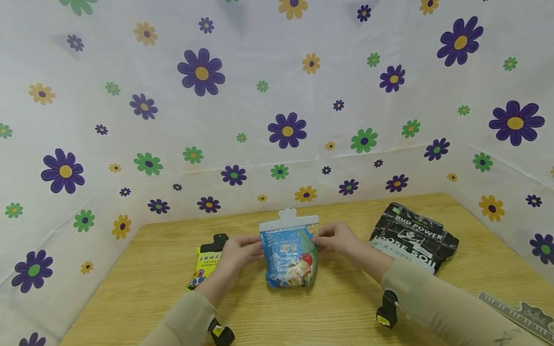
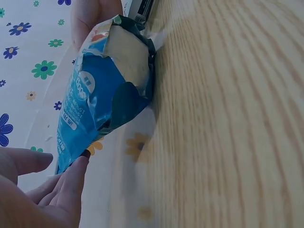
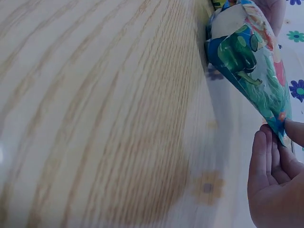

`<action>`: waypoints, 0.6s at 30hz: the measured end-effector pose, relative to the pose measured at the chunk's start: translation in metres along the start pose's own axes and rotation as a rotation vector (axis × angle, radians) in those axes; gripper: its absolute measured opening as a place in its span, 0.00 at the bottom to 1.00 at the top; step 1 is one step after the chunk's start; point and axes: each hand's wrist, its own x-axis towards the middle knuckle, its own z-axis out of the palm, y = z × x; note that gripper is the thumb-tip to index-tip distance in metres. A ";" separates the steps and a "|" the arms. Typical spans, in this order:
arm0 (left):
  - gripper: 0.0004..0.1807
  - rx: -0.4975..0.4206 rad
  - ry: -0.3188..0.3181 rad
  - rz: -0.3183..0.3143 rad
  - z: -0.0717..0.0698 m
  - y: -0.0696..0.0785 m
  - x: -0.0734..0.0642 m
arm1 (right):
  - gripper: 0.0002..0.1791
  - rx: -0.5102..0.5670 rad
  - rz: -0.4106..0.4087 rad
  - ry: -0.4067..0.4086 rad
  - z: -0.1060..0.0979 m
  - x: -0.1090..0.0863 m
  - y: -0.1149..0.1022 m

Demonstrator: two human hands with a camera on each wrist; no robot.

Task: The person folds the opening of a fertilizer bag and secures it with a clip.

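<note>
A blue plastic food bag (image 1: pixel 287 254) with vegetables printed on it stands upright on the table, a white sealing clip (image 1: pixel 289 221) across its top. At its left edge is my left hand (image 1: pixel 235 254). In the left wrist view the fingers (image 2: pixel 71 187) touch the back of the bag, while the thumb lies just off its front. My right hand (image 1: pixel 342 240) pinches the bag's right edge near the top, thumb in front and fingers behind, as the right wrist view shows.
A yellow packet (image 1: pixel 203 266) with a black clip (image 1: pixel 214 244) lies left, partly behind the left hand. On the right are a black soil bag (image 1: pixel 411 230) and a pale ruler-like strip (image 1: pixel 515 315) at the edge. A flower-patterned cloth (image 1: pixel 251 105) borders the wooden table (image 1: pixel 294 317).
</note>
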 end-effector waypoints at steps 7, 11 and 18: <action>0.16 0.037 -0.016 -0.016 0.000 -0.002 0.000 | 0.12 -0.030 0.006 -0.021 0.003 0.001 0.003; 0.17 0.046 -0.018 -0.041 0.000 -0.003 0.001 | 0.12 -0.048 0.016 -0.025 0.005 0.004 0.005; 0.20 0.087 -0.032 -0.058 0.001 -0.007 0.003 | 0.11 -0.072 0.083 0.006 0.006 0.009 0.007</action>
